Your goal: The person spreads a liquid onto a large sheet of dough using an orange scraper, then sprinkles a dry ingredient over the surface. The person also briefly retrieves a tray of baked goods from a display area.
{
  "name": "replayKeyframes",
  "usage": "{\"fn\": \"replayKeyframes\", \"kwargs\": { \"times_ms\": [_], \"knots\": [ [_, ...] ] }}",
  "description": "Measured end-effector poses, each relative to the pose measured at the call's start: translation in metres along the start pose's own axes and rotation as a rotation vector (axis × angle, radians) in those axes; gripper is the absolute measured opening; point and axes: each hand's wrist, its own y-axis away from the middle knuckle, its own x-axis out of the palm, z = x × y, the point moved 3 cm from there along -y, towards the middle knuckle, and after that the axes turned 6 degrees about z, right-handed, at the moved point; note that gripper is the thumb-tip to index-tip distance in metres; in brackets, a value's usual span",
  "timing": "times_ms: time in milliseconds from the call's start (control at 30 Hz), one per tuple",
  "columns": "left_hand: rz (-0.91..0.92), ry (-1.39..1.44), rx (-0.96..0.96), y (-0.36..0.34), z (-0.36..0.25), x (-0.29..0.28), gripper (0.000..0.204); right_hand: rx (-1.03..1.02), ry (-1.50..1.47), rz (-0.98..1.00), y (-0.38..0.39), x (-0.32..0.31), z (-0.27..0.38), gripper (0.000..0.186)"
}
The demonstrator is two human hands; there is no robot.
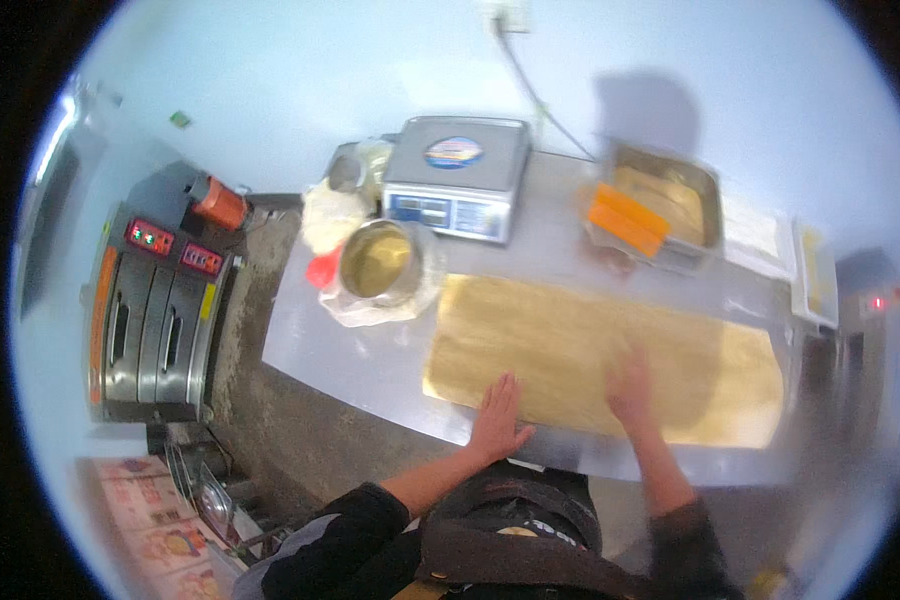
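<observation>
A long, flat sheet of yellowish dough [530, 330] lies across the metal table. My left hand [498, 425] rests flat on its near edge, fingers stretched out and the thumb apart, holding nothing. Farther right, my right hand [628, 388] is over the middle of the sheet. It is blurred by motion, but its fingers look extended with nothing in them. I cannot tell whether that palm presses on the dough.
Left of the dough, a round metal pot [355, 268] stands on a whitish bag [410, 308]. Behind are a scale [460, 155] and a rectangular metal pan [712, 205] with a flat orange piece [628, 218] at its front. An oven [130, 330] stands left of the table [320, 340].
</observation>
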Motion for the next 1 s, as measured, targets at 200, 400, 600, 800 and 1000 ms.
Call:
{"fn": "replayKeyframes", "kwargs": {
  "times_ms": [200, 400, 600, 800, 1000],
  "knots": [
    [-0.123, 0.165, -0.159, 0.036, 0.1, -0.067, 0.104, -0.426, -0.28, 0.202, -0.194, 0.103, 0.299, 0.027],
    [-0.287, 0.29, -0.267, 0.066, 0.19, -0.108, 0.097, -0.328, 0.137, 0.564, -0.281, 0.248, 0.399, 0.03],
    [-0.338, 0.438, -0.346, 0.073, 0.21, -0.113, 0.096, -0.248, 0.236, 0.684, -0.302, 0.331, 0.389, 0.032],
    [-0.29, 0.478, -0.313, 0.062, 0.206, -0.11, 0.094, -0.106, -0.115, 0.615, -0.314, 0.304, 0.391, 0.032],
    [-0.241, 0.404, -0.266, 0.037, 0.194, -0.107, 0.089, 0.108, -1.419, 0.616, -0.26, 0.247, 0.358, 0.036]
  ]
}}
